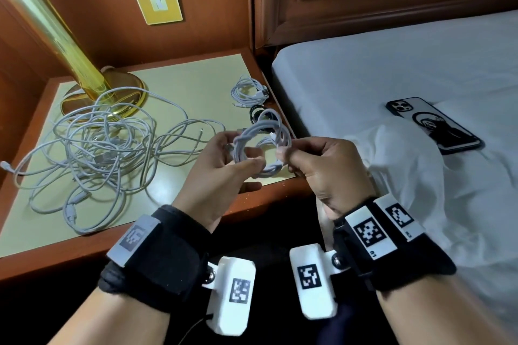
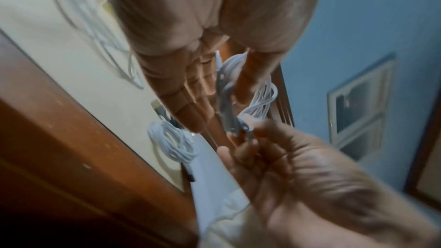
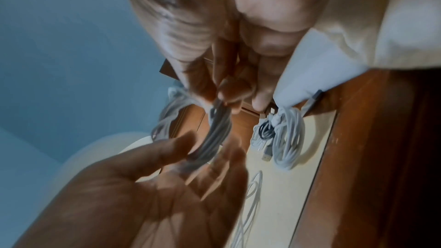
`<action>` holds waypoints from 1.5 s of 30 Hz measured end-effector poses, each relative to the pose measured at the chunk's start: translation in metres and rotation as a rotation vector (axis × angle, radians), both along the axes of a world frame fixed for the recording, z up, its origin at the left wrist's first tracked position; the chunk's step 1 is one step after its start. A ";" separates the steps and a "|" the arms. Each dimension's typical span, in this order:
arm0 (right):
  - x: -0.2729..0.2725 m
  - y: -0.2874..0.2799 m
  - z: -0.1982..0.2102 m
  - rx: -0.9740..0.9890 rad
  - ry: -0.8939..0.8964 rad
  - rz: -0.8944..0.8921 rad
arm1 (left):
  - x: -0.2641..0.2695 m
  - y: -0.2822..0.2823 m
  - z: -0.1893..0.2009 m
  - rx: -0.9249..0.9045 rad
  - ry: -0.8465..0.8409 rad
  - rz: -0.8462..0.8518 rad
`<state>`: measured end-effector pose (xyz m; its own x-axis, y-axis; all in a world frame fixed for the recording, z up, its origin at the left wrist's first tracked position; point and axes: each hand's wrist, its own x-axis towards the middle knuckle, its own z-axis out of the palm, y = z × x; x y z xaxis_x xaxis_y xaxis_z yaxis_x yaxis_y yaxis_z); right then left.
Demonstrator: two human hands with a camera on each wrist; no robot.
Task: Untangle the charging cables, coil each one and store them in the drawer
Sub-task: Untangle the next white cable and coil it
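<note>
White cable coil [image 1: 259, 145] is hanging in the air above the near right edge of the worktop [image 1: 173, 78], the left hand [image 1: 224, 171] curling its grip round the loops while the right hand [image 1: 322, 165] is pinching the loose end beside them. If that pinch is slackening before the end is tucked, the springy loops are likely springing apart and dropping toward the tangled cables [image 1: 92, 143] lying left, where they could be snagging again.
</note>
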<state>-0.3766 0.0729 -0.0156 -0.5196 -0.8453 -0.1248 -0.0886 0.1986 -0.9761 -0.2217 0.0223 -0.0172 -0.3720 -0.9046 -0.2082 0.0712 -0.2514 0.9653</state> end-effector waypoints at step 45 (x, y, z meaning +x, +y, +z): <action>-0.002 0.006 0.002 -0.295 0.423 0.080 | 0.004 0.000 0.002 -0.349 -0.079 -0.040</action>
